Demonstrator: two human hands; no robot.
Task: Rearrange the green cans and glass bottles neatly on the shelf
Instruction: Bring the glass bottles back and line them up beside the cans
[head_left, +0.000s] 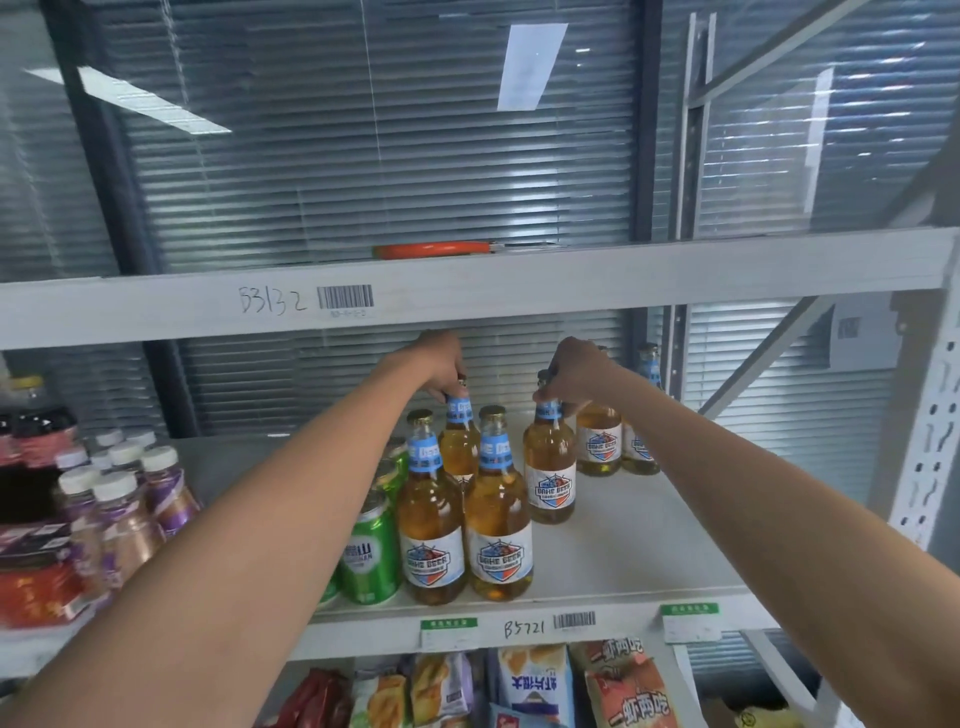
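Several amber glass beer bottles with blue-and-white labels stand on the white middle shelf (623, 561). My left hand (441, 366) grips the neck of a bottle (458, 441) in the second row. My right hand (576, 376) grips the neck of another bottle (549, 467) standing further right. Two bottles (432, 525) (498, 525) stand side by side at the shelf's front. Two more bottles (598, 441) (641, 447) are at the back right, partly hidden by my right arm. Green cans (366, 556) stand left of the front bottles, partly behind my left forearm.
Purple-labelled bottles with white caps (124, 499) and red-lidded jars (36, 587) crowd the shelf's left. An orange-handled tool (431, 250) lies on the upper shelf. Snack bags (540, 680) fill the shelf below. A white perforated upright (930, 441) bounds the right side.
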